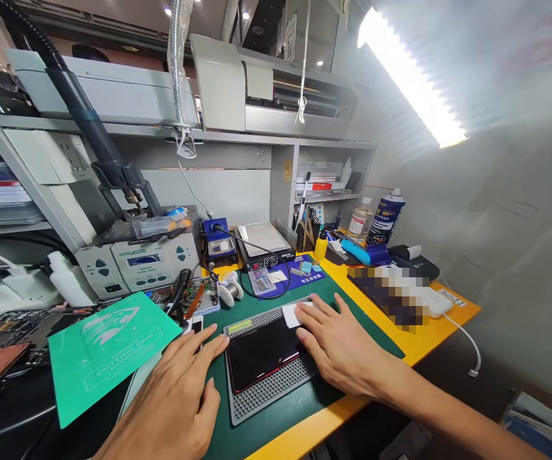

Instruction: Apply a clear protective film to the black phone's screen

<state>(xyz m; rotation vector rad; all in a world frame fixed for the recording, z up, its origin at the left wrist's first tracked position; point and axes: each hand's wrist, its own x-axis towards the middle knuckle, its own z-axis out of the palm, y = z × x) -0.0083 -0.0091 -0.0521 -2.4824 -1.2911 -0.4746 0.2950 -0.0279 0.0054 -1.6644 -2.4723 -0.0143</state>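
A phone (261,352) with a dark, glossy screen and a red edge lies face up on a grey textured mat (276,388). My left hand (175,390) has its fingers stretched out, with the fingertips at the phone's left corner and nothing in its grip. Over the phone's right end, my right hand (343,345) presses a small white card (291,315) between thumb and fingers, against the screen. Part of the card and the phone's right end are hidden beneath that hand.
A green cutting-skin packet (113,348) lies left of my left hand. Behind the mat are a solder wire spool (230,289), a soldering station (137,265) and a flat heating plate (264,239). Bottles and a spray can (386,217) stand at the back right.
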